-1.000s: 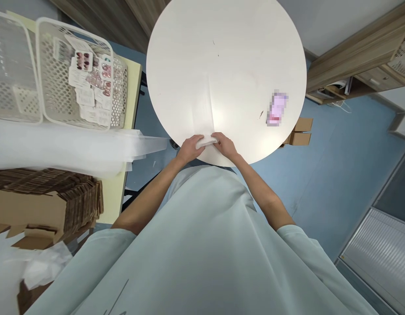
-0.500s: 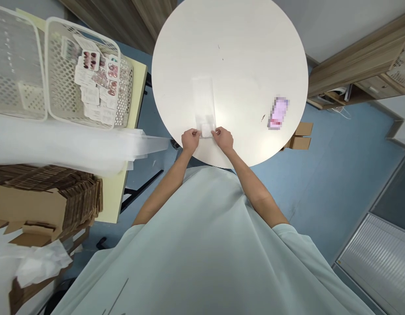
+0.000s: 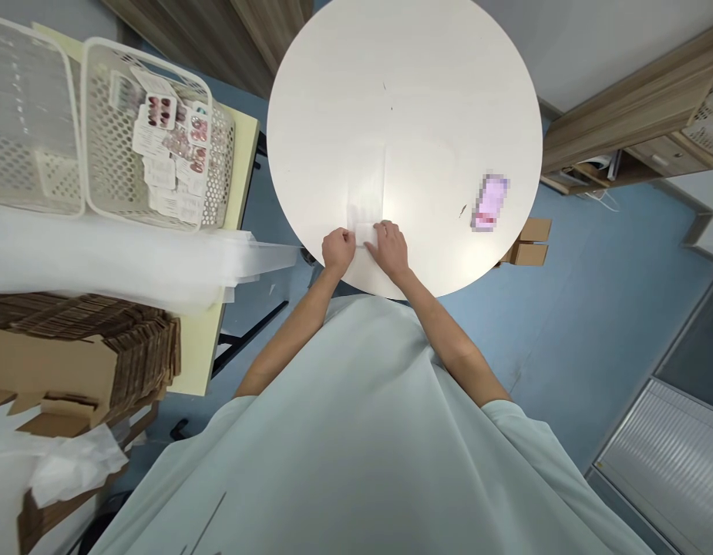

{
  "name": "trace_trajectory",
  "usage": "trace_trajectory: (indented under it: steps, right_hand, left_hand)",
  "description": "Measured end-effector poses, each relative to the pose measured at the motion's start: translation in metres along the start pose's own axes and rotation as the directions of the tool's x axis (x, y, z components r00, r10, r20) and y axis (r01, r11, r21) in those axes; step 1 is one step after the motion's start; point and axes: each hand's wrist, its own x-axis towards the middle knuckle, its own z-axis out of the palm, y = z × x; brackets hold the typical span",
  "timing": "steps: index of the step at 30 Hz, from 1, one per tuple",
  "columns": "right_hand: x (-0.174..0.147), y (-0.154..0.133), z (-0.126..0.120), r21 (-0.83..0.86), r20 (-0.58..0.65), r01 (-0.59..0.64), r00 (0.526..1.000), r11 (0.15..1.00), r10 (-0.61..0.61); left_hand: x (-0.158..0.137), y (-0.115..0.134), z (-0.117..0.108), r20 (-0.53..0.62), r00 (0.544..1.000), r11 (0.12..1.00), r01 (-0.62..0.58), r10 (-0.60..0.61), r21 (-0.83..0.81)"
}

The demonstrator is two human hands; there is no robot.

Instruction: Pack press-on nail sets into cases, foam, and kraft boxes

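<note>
A flat white packet (image 3: 365, 234) lies at the near end of a thin translucent sheet (image 3: 368, 173) on the round white table (image 3: 437, 100). My left hand (image 3: 338, 250) is closed in a pinch at the packet's left edge. From the right, my right hand (image 3: 391, 250) curls over the packet, thumb at its near side and fingers along its far right corner. What lies inside the packet cannot be made out.
A blurred pink-purple item (image 3: 490, 202) rests on the table's right side. To the left, a side table (image 3: 193, 362) bears a white basket (image 3: 145, 212) of press-on nail cards, white sheeting (image 3: 102, 250) and stacked cardboard (image 3: 148, 351). Small cardboard boxes (image 3: 529, 253) sit beyond the table's right edge.
The packet and sheet have shifted slightly right. My right hand has gone from a fingertip pinch at the edge to lying further over the packet; my left hand stays at the left edge.
</note>
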Motion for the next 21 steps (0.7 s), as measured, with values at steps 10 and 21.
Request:
trace_trajectory:
  steps: [10,21]
  right_hand:
    - [-0.006,0.014,-0.001,-0.049,0.14,0.204,0.971,0.978,-0.195]
    - [-0.002,0.035,0.004,-0.03,0.123,0.297,0.949,0.954,-0.292]
  left_hand:
    - [-0.006,0.001,-0.004,-0.031,0.999,0.998,-0.038,0.04,0.048]
    - [0.005,-0.02,-0.011,0.333,0.72,0.746,-0.663,0.609,0.068]
